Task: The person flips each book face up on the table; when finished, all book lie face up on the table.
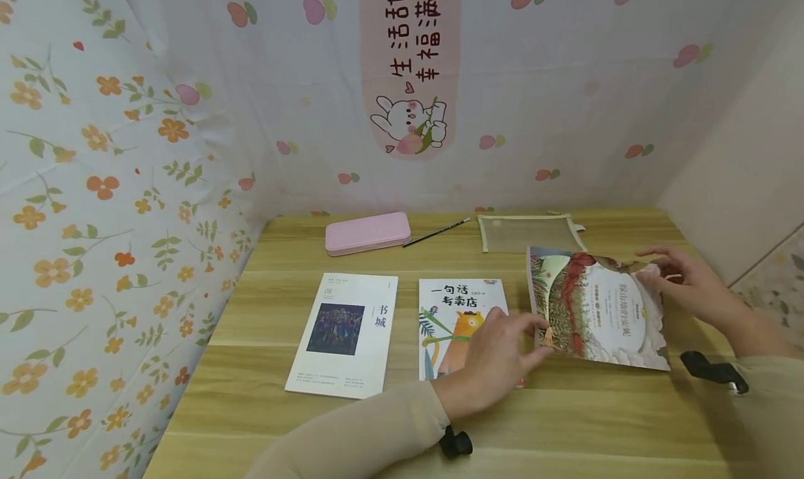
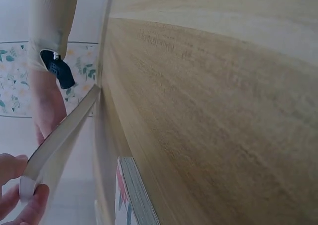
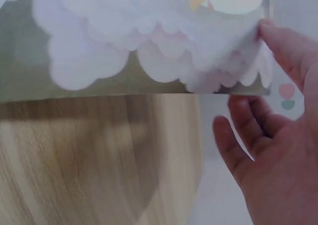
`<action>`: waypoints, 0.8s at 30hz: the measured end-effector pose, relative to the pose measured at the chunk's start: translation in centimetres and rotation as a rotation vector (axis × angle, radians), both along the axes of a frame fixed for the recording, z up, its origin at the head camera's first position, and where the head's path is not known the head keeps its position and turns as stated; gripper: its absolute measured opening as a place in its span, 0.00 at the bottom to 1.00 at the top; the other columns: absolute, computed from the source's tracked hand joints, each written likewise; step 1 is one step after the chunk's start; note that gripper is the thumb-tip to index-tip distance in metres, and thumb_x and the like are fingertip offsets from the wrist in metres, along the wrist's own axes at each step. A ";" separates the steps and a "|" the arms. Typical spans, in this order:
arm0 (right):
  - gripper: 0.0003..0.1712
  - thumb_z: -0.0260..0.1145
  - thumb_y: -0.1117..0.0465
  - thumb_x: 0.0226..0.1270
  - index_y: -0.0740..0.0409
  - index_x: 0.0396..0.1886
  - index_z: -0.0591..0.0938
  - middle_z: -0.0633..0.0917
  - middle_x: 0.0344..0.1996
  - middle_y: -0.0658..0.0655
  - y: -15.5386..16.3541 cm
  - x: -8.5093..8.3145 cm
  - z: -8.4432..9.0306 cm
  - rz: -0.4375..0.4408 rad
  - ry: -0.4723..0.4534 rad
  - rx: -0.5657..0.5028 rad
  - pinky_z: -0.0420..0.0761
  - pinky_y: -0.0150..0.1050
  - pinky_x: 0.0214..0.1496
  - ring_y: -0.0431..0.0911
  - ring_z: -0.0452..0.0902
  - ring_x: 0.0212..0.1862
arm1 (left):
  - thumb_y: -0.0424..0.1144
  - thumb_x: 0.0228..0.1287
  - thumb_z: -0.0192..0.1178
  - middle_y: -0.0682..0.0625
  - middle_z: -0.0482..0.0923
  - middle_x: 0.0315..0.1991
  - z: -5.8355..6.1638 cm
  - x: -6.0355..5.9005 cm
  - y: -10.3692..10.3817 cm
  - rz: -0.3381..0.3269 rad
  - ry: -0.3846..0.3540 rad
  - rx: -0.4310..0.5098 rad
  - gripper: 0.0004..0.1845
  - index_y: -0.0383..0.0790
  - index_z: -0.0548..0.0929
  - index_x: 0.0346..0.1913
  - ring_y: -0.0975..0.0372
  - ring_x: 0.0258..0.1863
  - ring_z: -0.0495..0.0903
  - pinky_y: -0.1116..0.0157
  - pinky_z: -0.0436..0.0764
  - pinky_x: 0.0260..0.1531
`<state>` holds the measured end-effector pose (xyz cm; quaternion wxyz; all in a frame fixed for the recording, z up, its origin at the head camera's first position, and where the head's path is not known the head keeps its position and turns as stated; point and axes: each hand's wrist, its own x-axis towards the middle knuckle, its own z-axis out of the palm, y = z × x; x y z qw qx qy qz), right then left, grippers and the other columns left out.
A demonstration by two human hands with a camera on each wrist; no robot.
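An illustrated picture book [image 1: 618,318], its title turned sideways, is held by both hands over the right part of the table. My left hand [image 1: 493,357] pinches its left edge between thumb and fingers; in the left wrist view the book's pages [image 2: 62,133] stand tilted up from the tabletop. At the opposite edge my right hand [image 1: 697,283] grips the upper corner, thumb on the cover and fingers behind, as the right wrist view shows. Under my left forearm and hand lies a partly covered book with an orange cat [image 1: 467,322].
A white book with a dark picture [image 1: 370,325] lies at the left of the wooden table [image 1: 251,367]. Along the back are a pink pencil case [image 1: 367,231], a pencil [image 1: 436,232] and a mesh zip pouch [image 1: 530,233]. Patterned curtains [image 1: 301,116] hang behind and at the left.
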<state>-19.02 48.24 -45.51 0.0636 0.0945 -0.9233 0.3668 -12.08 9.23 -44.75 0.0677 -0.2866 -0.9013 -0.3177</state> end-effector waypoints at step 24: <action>0.15 0.65 0.68 0.74 0.60 0.56 0.75 0.80 0.29 0.52 0.0 -0.5 -1.8 0.156 -0.136 0.092 0.71 0.37 0.25 0.41 0.70 0.27 | 0.54 0.67 0.69 0.70 0.79 0.24 -1.0 0.4 1.8 -0.070 -0.212 -0.241 0.13 0.61 0.86 0.53 0.79 0.21 0.69 0.80 0.65 0.24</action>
